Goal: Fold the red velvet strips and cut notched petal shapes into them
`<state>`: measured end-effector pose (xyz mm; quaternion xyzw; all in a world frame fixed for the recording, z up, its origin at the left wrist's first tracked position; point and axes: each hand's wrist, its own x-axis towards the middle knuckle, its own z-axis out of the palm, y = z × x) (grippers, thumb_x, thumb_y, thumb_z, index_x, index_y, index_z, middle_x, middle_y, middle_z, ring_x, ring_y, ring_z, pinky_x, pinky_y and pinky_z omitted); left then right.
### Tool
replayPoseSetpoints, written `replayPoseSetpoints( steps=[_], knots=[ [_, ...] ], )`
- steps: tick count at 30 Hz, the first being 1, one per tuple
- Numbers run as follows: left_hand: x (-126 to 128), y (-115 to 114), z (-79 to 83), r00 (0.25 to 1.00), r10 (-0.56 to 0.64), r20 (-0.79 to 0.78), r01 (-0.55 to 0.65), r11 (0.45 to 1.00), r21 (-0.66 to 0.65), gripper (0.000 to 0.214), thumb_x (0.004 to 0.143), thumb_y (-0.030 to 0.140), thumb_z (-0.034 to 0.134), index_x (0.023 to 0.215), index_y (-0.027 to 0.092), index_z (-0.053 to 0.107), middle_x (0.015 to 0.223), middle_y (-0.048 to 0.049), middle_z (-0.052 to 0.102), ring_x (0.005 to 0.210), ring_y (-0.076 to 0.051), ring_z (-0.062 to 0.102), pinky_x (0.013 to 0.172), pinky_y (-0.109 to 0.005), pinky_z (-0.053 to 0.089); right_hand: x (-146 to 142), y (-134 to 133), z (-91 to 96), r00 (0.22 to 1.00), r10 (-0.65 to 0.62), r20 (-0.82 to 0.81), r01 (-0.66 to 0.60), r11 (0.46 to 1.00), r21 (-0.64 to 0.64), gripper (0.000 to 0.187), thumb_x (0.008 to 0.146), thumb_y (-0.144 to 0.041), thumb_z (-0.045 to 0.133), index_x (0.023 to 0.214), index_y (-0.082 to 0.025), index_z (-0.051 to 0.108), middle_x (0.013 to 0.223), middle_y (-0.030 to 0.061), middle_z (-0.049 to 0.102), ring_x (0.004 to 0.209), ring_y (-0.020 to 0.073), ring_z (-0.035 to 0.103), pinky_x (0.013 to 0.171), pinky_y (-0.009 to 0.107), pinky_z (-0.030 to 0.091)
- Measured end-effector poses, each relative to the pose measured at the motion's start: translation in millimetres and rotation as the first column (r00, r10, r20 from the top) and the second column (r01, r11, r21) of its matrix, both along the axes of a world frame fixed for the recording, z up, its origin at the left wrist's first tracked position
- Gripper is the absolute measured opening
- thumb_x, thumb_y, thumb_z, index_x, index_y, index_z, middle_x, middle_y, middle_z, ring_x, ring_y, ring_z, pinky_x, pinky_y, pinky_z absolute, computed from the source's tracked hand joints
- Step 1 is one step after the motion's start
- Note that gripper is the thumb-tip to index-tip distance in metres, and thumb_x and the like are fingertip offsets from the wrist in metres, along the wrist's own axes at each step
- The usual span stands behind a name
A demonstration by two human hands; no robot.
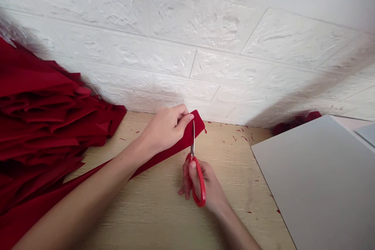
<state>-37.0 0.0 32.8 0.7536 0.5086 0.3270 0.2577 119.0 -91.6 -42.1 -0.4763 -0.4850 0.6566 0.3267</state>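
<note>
My left hand [168, 129] pinches the upper edge of a long dark red fabric strip [164, 156], close to its right end. The strip runs down to the left behind my forearm. In my right hand [206, 183] is a pair of scissors [200, 185] with red handles, thumb and fingers through the loops. Their blades point away from me and lie across the strip, just right of my left fingertips. A small red thread or sliver hangs from the strip's far right corner. Whether the blades have cut into the fabric, I cannot tell.
A large heap of folded red fabric [58, 113] fills the left side. White brick-patterned wall [172, 54] rises behind the wooden tabletop [164, 211]. Red scraps [244, 138] are scattered at the back right. A grey panel [319, 179] stands at right, with more red cloth [295, 122] behind it.
</note>
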Motion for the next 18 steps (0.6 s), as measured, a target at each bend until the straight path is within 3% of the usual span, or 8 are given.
replayPoseSetpoints(
  steps=[8, 14, 18],
  knots=[
    [2, -1, -1.3, 1.000, -0.027, 0.009, 0.027, 0.999, -0.021, 0.031, 0.096, 0.034, 0.047, 0.068, 0.020, 0.046, 0.056, 0.0043, 0.046, 0.052, -0.012, 0.038, 0.053, -0.029, 0.025, 2, -2, 6.0, 0.998, -0.022, -0.055, 0.024, 0.999, 0.038, 0.061, 0.086, -0.080, 0.045, 0.070, -0.022, 0.046, 0.049, -0.0080, 0.042, 0.042, 0.0076, 0.040, 0.064, 0.034, 0.056],
    [1, -1, -2.0, 1.000, -0.027, 0.003, 0.027, 0.999, -0.028, 0.031, 0.097, 0.034, 0.046, 0.069, 0.019, 0.047, 0.058, 0.0040, 0.049, 0.053, -0.012, 0.040, 0.054, -0.029, 0.026, -3, -2, -3.8, 0.999, -0.047, -0.019, 0.048, 0.999, 0.020, 0.062, 0.085, -0.081, 0.045, 0.066, -0.023, 0.041, 0.042, -0.0089, 0.040, 0.035, 0.0074, 0.039, 0.053, 0.030, 0.052],
    [2, -1, -3.6, 1.000, -0.021, 0.001, 0.021, 0.999, -0.042, 0.031, 0.097, 0.034, 0.046, 0.069, 0.019, 0.047, 0.058, 0.0041, 0.049, 0.053, -0.012, 0.040, 0.054, -0.029, 0.026, -1, -1, 2.1, 0.999, -0.047, -0.019, 0.047, 0.999, -0.001, 0.062, 0.084, -0.082, 0.046, 0.067, -0.023, 0.043, 0.044, -0.0094, 0.039, 0.036, 0.0069, 0.038, 0.052, 0.029, 0.052]
  ],
)
